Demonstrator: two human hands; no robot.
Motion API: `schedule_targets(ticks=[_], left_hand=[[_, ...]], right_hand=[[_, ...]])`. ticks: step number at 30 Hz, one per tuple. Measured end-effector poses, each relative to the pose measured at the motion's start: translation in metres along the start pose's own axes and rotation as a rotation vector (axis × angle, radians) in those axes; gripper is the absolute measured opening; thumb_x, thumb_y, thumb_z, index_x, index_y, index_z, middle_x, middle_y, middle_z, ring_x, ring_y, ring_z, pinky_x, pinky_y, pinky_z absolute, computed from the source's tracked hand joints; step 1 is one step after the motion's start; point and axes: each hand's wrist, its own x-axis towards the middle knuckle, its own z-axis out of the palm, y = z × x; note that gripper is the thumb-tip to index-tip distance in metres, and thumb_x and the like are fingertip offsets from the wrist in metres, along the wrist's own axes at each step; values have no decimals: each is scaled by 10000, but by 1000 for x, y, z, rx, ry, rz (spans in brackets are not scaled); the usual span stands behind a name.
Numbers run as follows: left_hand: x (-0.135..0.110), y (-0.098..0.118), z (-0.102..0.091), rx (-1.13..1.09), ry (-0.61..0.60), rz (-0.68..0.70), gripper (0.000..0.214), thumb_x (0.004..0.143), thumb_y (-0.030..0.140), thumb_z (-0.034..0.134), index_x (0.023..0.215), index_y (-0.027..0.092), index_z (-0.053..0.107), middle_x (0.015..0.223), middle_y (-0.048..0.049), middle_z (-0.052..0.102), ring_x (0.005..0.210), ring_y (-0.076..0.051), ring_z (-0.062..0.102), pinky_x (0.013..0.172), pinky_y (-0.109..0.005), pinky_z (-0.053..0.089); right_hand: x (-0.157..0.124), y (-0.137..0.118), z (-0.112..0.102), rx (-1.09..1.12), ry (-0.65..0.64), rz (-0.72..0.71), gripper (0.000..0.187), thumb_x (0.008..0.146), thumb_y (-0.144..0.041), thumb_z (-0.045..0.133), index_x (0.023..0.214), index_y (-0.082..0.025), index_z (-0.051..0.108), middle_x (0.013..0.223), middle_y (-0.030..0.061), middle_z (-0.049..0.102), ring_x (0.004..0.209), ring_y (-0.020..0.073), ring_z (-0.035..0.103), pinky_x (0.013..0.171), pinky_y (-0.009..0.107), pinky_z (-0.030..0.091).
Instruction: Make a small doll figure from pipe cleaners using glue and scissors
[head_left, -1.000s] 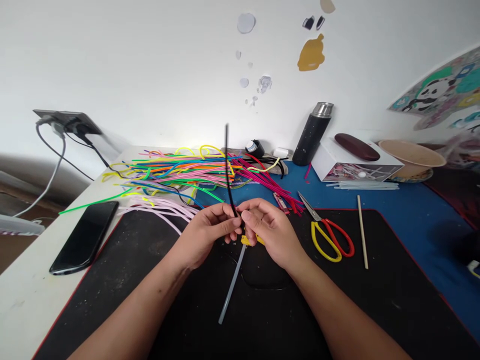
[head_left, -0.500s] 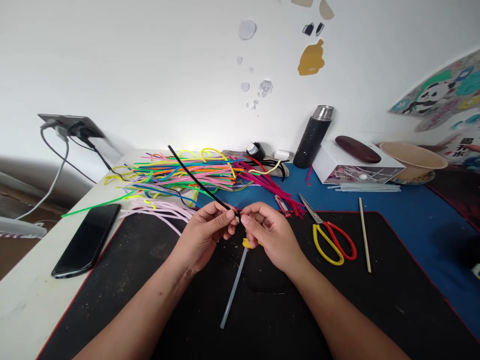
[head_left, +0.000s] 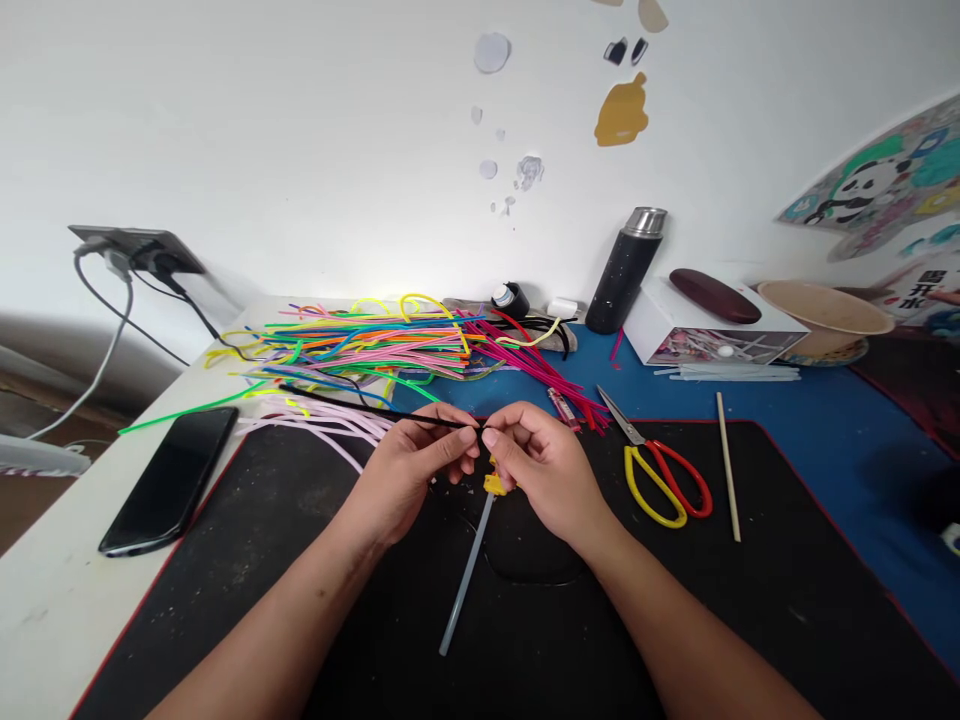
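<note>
A white desk [head_left: 45, 620] stands against a pale wall. Most of its near side is covered by a large black mat [head_left: 225, 600], and a blue mat [head_left: 825, 420] lies beyond it on the right. At the back of the desk, a broad pile of bright pipe cleaners [head_left: 375, 345] in green, pink, orange, yellow and blue spreads across both mats' far edges.

Two bare forearms reach in from the bottom edge, and the hands meet over the middle of the black mat. The left hand [head_left: 409, 470] pinches a thin black pipe cleaner [head_left: 360, 404] between thumb and forefinger, close to its right end, with the other fingers curled under. The right hand [head_left: 540, 465] pinches the tip of that same end between thumb and forefinger, so the fingertips of the two hands almost touch. The black pipe cleaner runs from the hands out to the left, nearly level, just above the mat and in front of the pile.

A dark phone [head_left: 169, 478] lies face up on the left. A black flask [head_left: 626, 268] stands at the back right. Red and yellow scissors [head_left: 664, 480] lie right of the hands, with a wooden stick [head_left: 727, 465] beyond them. A clear stick [head_left: 465, 575] lies on the mat below the hands. A small yellow piece [head_left: 495, 485] sits at its top end, under the right fingers, and it is unclear whether they touch it.
</note>
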Motion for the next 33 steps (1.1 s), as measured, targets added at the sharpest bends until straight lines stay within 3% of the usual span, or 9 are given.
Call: schedule_targets(ticks=[6, 13, 22, 33], left_hand=[[1, -1, 0, 82, 58, 71, 332, 731, 399, 946, 871, 163, 759, 641, -1, 686, 594, -111, 615, 547, -195, 447], [3, -1, 1, -15, 94, 108, 346, 700, 398, 967, 823, 161, 749, 657, -2, 702, 554, -106, 615, 520, -198, 440], [3, -6, 0, -5, 69, 116, 308, 738, 392, 947, 842, 161, 771, 676, -7, 705, 580, -102, 606, 541, -198, 438], [5, -11, 0, 75, 67, 107, 343, 748, 446, 921, 822, 156, 753, 653, -5, 674, 587, -114, 586, 565, -222, 438]], right_hand=[[0, 1, 1, -66, 35, -13, 208, 919, -401, 716, 923, -204, 650, 635, -71, 531, 526, 101, 513, 506, 232, 421], [2, -2, 0, 22, 48, -24, 263, 929, -458, 714, 928, -202, 651, 585, -72, 562, 485, 99, 524, 484, 224, 440], [2, 2, 2, 76, 19, -16, 270, 921, -454, 731, 964, -200, 649, 595, -83, 553, 487, 89, 524, 498, 216, 429], [0, 3, 4, -27, 67, -26, 204, 923, -400, 682, 894, -205, 628, 590, -82, 526, 485, 87, 495, 481, 206, 398]])
